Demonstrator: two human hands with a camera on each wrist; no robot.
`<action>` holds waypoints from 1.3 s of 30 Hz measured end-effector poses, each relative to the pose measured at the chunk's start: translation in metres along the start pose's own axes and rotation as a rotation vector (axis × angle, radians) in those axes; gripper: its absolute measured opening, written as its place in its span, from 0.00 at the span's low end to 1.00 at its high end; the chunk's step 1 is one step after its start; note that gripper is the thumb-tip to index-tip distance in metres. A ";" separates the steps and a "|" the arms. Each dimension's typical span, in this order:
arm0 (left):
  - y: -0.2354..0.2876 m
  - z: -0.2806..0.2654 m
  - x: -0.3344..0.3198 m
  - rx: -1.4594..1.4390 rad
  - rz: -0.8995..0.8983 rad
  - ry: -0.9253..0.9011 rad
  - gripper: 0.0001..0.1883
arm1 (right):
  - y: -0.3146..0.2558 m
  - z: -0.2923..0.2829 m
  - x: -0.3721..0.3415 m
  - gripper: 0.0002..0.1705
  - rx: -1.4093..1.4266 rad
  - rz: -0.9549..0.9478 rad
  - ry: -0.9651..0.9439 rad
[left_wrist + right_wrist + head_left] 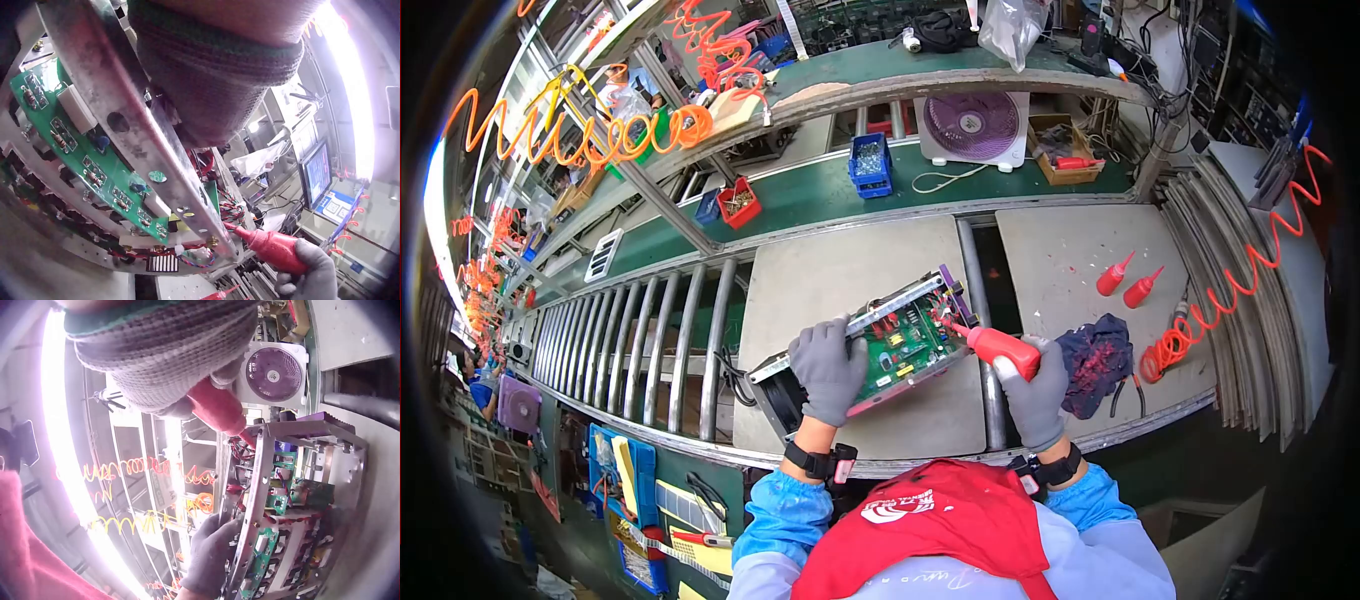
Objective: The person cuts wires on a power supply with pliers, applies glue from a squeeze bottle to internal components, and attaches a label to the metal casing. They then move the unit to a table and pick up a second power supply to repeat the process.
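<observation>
Over on the grey board (pixel 810 265), seen from the head: holds the open chassis (pixel 902 345) by its long rail with the gloved left hand (pixel 828 372), bending fingers over it, and grips a red bottle (pixel 1007 351) in the right hand (pixel 1037 395), nozzle down at the wiring! Across to the left wrist: curls right fingers and thumb round the bottle, just beyond the rail's end. Round to the right wrist: points the nozzle into wires at the chassis corner, near the purple fan (pixel 274 374); clasps the frame with left fingertips partly hidden.
</observation>
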State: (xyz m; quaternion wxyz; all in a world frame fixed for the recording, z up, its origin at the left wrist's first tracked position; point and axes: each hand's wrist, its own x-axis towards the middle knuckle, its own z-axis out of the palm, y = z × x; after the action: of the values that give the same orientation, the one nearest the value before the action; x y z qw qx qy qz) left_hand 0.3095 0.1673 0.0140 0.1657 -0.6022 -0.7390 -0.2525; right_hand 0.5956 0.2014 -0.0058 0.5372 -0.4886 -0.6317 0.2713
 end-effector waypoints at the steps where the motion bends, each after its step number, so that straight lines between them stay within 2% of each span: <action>1: 0.000 0.000 0.000 0.007 0.001 0.000 0.21 | 0.000 -0.001 0.000 0.26 -0.009 -0.009 0.001; 7: -0.004 0.005 0.000 -0.019 0.033 0.034 0.21 | -0.005 -0.006 0.006 0.26 -0.050 -0.069 0.016; 16: -0.002 0.004 0.000 0.028 0.009 -0.041 0.22 | -0.010 -0.002 0.015 0.26 -0.117 -0.187 0.036; 19: -0.003 0.005 0.001 0.036 0.016 -0.045 0.22 | -0.013 -0.004 0.015 0.26 -0.079 -0.124 0.015; 28: -0.003 0.007 0.002 0.059 0.025 -0.039 0.21 | -0.007 -0.011 0.020 0.26 -0.057 -0.114 -0.011; 39: -0.002 0.006 0.003 0.068 0.022 -0.062 0.21 | -0.006 -0.002 0.024 0.27 -0.107 -0.232 0.017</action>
State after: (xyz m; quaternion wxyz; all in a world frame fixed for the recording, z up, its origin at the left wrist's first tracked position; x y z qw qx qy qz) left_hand 0.3078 0.1731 0.0103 0.1657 -0.6118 -0.7454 -0.2065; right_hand 0.5963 0.2208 0.0101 0.5433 -0.4425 -0.6931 0.1693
